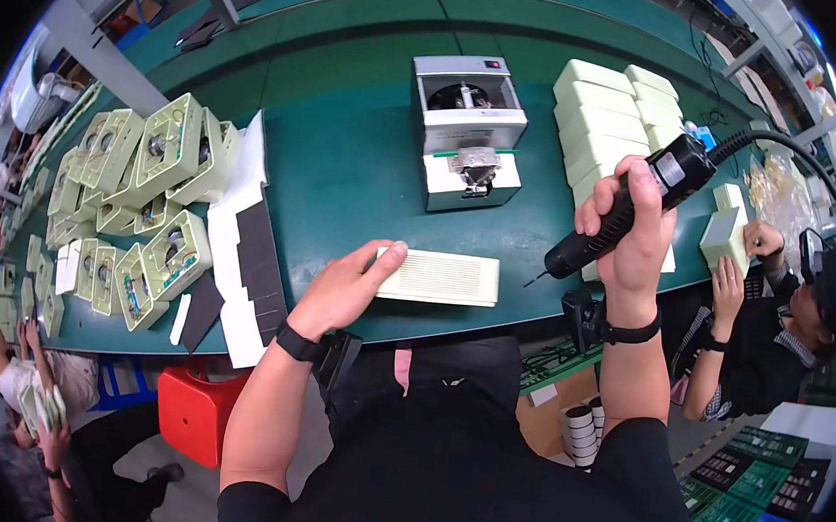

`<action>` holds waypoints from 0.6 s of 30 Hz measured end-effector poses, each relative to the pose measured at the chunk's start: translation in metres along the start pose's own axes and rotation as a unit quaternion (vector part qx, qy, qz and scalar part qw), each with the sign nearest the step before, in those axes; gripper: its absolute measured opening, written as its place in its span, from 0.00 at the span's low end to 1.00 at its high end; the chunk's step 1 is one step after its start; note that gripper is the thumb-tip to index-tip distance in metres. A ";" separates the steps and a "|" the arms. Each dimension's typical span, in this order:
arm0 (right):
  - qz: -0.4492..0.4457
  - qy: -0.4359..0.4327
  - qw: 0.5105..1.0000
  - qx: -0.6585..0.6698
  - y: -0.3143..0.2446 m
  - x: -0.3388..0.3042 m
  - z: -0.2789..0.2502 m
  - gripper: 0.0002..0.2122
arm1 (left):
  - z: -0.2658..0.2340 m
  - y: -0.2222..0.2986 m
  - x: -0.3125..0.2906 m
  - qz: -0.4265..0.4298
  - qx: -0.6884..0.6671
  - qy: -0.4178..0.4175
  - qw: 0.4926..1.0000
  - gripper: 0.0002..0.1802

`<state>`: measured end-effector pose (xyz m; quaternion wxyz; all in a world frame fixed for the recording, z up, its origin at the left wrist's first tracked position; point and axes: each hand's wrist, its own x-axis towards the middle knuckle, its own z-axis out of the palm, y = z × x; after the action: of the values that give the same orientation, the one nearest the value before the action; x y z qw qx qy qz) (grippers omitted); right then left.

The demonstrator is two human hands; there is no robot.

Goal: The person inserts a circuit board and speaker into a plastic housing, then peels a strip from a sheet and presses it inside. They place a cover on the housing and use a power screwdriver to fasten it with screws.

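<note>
My left hand [340, 292] is closed on the left end of a pale green plastic housing [448, 279] with a ribbed grille on its upper face. The housing rests near the table's front edge. In my right hand [637, 224] is a black electric screwdriver [682, 169], gripped round its body and held up off the table. Its thin bit points down and left, to the right of the housing and apart from it. A cable [801, 141] runs from the back of the screwdriver toward the right.
Beyond the housing stands a grey-and-white screw feeder [470, 128]. Pale green housings [601, 118] are stacked at the right. Open housings with parts inside [157, 147] pile up at the left, beside black foam sheets [260, 249]. Co-workers sit at both sides; one handles a housing [724, 236].
</note>
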<state>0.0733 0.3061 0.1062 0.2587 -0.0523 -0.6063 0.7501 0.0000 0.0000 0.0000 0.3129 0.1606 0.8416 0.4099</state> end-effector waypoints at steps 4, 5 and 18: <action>-0.003 0.018 1.000 0.005 0.004 -0.007 0.002 0.13 | -0.006 -0.003 0.001 0.014 -0.026 0.010 1.000 0.43; -0.002 0.020 1.000 0.004 0.003 -0.008 0.002 0.13 | -0.008 0.003 0.000 -0.007 -0.002 0.026 1.000 0.43; 0.037 0.058 0.997 -0.023 0.021 -0.007 -0.008 0.14 | -0.007 0.013 -0.016 0.244 0.149 0.141 0.948 0.45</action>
<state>0.0753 0.3071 0.0828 0.2646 -0.1243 -0.6047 0.7408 0.0075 -0.0045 0.0202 0.0542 0.3463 0.8639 0.3618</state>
